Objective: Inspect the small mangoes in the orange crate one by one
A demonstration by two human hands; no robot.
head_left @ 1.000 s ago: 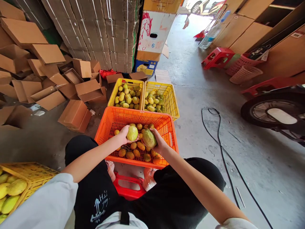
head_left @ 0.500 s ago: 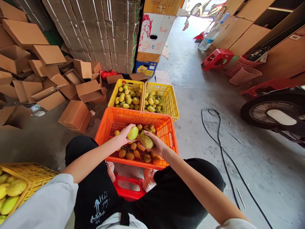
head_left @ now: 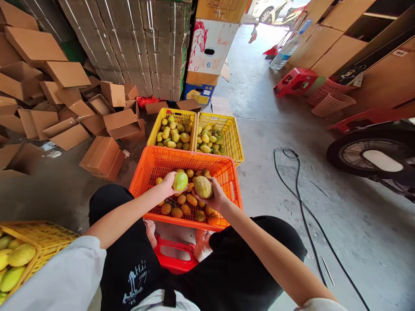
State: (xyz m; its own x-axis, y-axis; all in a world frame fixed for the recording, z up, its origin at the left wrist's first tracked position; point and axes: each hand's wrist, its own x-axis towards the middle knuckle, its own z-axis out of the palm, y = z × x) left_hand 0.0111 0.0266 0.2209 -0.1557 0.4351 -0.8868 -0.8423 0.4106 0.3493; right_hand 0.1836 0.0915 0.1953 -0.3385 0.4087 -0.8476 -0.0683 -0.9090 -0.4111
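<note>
My left hand point(head_left: 169, 185) is closed around a smooth, bright green oval fruit point(head_left: 180, 181). In my right hand point(head_left: 216, 194) is a duller, brownish-green oval fruit point(head_left: 203, 187), its broad side turned up. The two fruits are held side by side, a small gap apart, over an orange plastic crate point(head_left: 191, 222). Inside that crate lie several smaller orange-brown fruits point(head_left: 177, 212), partly hidden by my hands. Their exact kind I cannot tell.
Beyond the orange crate stand two yellow crates point(head_left: 239, 140) of yellow-green fruit. Another yellow crate point(head_left: 48, 242) of fruit is at lower left. Cardboard boxes point(head_left: 103, 157) are heaped on the left. A black cable point(head_left: 298, 190) and a motorbike wheel point(head_left: 372, 157) are on the right.
My right hand has turned its fruit so that another side faces up, and has moved it slightly right, away from the left fruit. The left hand has barely moved.
</note>
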